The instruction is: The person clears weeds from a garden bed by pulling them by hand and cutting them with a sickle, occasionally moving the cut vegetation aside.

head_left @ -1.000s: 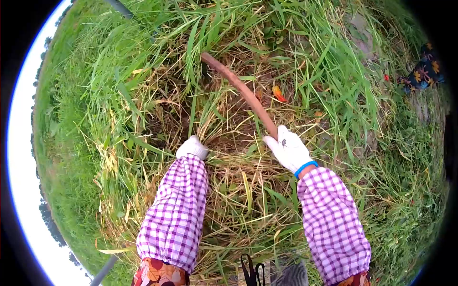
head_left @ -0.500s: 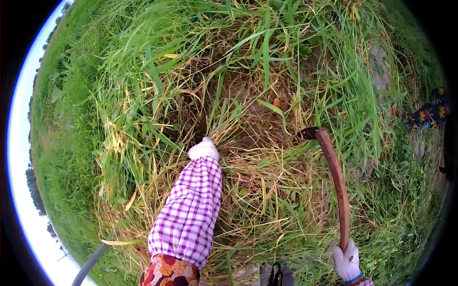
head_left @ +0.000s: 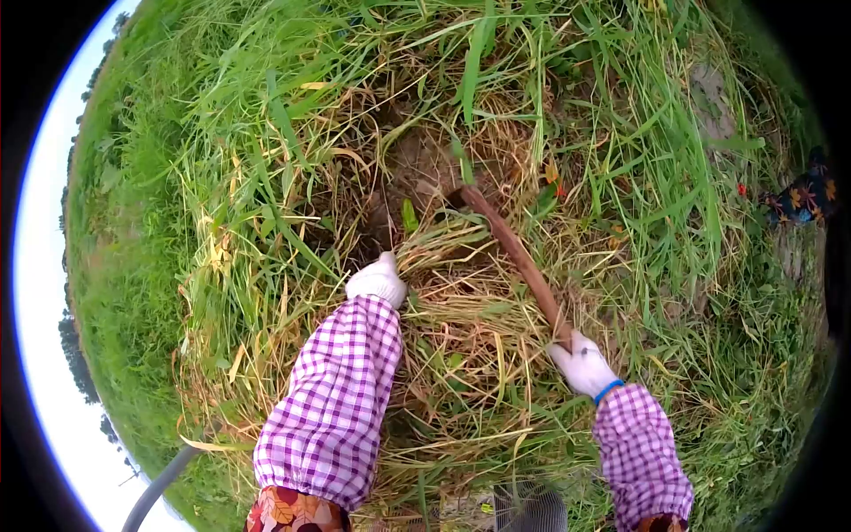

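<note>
My left hand [head_left: 377, 280], in a white glove, is closed low in the weeds around a bunch of grass [head_left: 448, 241]; its fingertips are partly hidden. Stalks fan out from it to the right. My right hand [head_left: 582, 363], also gloved, grips the lower end of the wooden handle of a sickle [head_left: 523, 266]. The handle slants up and left. Its dark blade lies just beyond the grass bunch, near bare soil, and is mostly hidden by stems. Purple checked sleeves cover both forearms.
Tall green grass [head_left: 142, 222] stands to the left, and flattened dry stalks [head_left: 479, 346] lie between my hands. At the right edge shows another person's dark floral clothing [head_left: 802, 195]. A grey curved bar [head_left: 164, 483] is at lower left, with dark striped mesh [head_left: 532, 507] at the bottom.
My right hand has moved up and left, bringing the sickle's blade from the right side to beside the grass at my left hand. The left hand stays nearly in place.
</note>
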`<state>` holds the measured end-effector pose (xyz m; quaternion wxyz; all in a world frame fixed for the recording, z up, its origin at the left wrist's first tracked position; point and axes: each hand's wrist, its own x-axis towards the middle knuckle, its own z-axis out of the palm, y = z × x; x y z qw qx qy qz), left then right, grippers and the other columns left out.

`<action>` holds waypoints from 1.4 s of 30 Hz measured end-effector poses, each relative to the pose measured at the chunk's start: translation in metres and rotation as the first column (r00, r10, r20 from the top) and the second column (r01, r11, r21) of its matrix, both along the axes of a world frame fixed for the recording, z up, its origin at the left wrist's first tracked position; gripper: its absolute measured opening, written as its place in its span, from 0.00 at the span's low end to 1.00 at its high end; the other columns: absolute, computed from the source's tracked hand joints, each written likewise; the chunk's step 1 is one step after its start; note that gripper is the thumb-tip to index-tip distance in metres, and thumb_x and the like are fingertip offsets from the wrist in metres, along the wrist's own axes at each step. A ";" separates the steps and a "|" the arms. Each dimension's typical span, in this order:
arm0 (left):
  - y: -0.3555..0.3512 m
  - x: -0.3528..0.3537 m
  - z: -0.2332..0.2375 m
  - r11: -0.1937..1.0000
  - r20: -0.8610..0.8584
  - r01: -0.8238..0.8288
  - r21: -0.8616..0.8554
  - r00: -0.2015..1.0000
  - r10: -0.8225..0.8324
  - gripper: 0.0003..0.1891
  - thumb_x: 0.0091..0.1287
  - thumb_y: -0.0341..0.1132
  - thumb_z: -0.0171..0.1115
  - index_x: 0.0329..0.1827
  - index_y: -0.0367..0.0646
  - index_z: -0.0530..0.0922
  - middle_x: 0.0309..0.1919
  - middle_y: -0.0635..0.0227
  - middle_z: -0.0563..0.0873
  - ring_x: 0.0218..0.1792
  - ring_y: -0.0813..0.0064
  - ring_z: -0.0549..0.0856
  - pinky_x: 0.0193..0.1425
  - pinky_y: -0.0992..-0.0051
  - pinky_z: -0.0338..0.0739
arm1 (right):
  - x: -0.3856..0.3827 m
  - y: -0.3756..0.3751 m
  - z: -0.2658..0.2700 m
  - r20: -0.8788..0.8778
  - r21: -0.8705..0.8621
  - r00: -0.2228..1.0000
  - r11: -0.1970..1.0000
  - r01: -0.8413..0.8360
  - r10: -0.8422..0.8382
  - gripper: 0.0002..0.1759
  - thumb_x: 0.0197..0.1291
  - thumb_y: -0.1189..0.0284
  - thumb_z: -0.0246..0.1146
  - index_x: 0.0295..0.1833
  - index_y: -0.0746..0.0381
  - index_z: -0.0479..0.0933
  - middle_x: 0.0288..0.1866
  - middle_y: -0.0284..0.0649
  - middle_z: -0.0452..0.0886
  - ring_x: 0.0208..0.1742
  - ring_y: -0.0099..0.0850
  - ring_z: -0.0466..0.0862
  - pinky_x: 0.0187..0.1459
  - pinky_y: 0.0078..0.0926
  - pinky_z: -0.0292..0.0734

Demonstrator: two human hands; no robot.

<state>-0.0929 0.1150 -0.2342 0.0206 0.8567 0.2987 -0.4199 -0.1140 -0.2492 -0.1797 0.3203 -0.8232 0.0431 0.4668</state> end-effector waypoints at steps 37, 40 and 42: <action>0.015 -0.149 0.147 0.949 -0.255 0.309 -0.066 0.914 -0.316 0.27 0.57 0.41 0.72 0.58 0.44 0.72 0.53 0.57 0.79 0.55 0.62 0.81 0.55 0.62 0.79 | -0.046 0.041 0.131 -0.292 0.112 0.918 0.943 0.312 -0.269 0.16 0.68 0.62 0.59 0.48 0.63 0.69 0.23 0.34 0.74 0.22 0.22 0.74 0.24 0.24 0.70; 0.012 -0.142 0.150 0.947 -0.304 0.314 -0.070 0.897 -0.320 0.29 0.56 0.43 0.73 0.58 0.44 0.71 0.52 0.57 0.79 0.54 0.62 0.81 0.53 0.62 0.80 | 0.009 0.111 0.077 -0.341 0.283 0.822 0.784 0.552 -0.455 0.13 0.68 0.63 0.58 0.42 0.58 0.64 0.21 0.31 0.69 0.15 0.21 0.68 0.14 0.22 0.62; 0.013 -0.144 0.148 0.947 -0.307 0.310 -0.079 0.896 -0.319 0.29 0.56 0.43 0.73 0.58 0.44 0.71 0.52 0.57 0.80 0.53 0.62 0.81 0.53 0.63 0.80 | 0.040 0.170 0.040 -0.359 0.403 0.787 0.678 0.615 -0.501 0.16 0.69 0.60 0.59 0.43 0.59 0.62 0.21 0.33 0.70 0.14 0.23 0.68 0.14 0.25 0.64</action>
